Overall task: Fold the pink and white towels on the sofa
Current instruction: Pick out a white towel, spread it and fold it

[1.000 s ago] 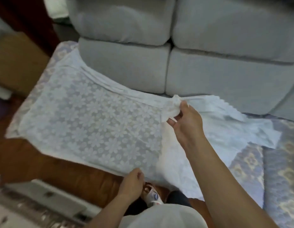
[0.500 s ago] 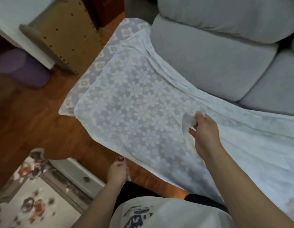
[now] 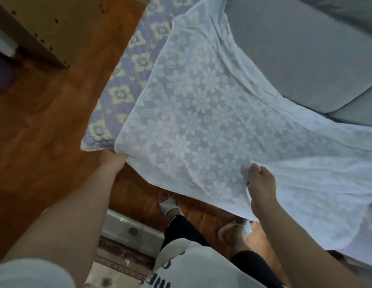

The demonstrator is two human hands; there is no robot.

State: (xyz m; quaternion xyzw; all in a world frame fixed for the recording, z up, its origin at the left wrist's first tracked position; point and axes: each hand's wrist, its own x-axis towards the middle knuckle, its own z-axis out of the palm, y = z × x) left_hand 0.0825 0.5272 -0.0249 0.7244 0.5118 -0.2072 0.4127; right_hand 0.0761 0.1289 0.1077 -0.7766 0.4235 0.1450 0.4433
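Head view: the white lace towel [image 3: 201, 113] lies spread over the sofa [image 3: 295, 59] seat's front edge. The left hand [image 3: 111, 161] grips its near corner, the right hand [image 3: 261, 183] pinches another. Probably first fold; next, join the corners.

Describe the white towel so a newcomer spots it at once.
Start at the grey sofa; its seat has a purple patterned cover. Over that lies the white towel, held by both hands at its near edge. It alone is sheer, with a daisy lace pattern.
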